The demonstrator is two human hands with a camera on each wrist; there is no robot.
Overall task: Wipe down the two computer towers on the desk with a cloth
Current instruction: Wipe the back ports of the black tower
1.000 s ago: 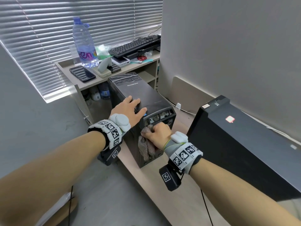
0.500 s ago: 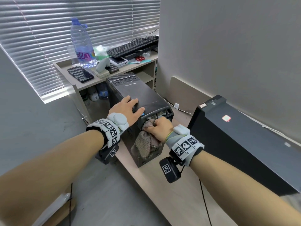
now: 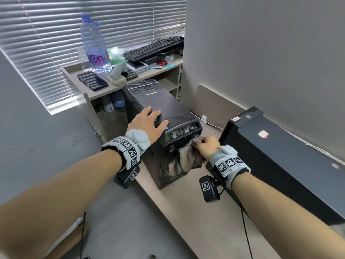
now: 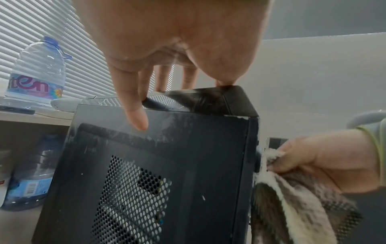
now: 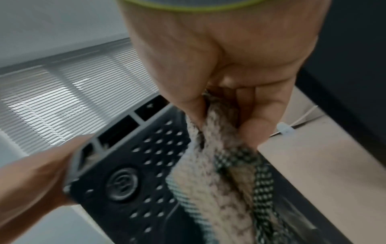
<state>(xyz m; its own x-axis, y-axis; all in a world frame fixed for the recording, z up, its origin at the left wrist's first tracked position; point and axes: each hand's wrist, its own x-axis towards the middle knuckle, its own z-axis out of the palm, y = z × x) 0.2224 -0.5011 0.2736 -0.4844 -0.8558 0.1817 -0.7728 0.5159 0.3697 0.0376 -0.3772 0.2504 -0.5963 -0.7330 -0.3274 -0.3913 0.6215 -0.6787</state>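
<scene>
A black Lenovo tower [image 3: 164, 107] [image 4: 158, 165] stands upright on the beige desk [image 3: 196, 212]. My left hand [image 3: 149, 124] [image 4: 167, 49] lies flat on its top, fingers straight. My right hand [image 3: 209, 146] [image 5: 225, 74] grips a beige and grey cloth [image 3: 186, 159] [image 5: 225, 165] [image 4: 292, 206] against the tower's perforated front panel [image 5: 154, 165], at the upper right beside the round power button [image 5: 122, 186]. The cloth hangs down over the panel. A second, larger black tower [image 3: 280, 159] lies to the right against the grey wall.
Behind the tower a low shelf [image 3: 74, 71] holds a large water bottle [image 3: 95, 45], a phone [image 3: 92, 80], a keyboard [image 3: 155, 47] and red scissors [image 3: 161, 63]. Window blinds [image 3: 56, 34] fill the back left. A white cable [image 3: 211, 123] runs along the wall.
My right hand has moved the cloth up and to the right across the tower's front panel. My left hand has stayed flat on the tower's top.
</scene>
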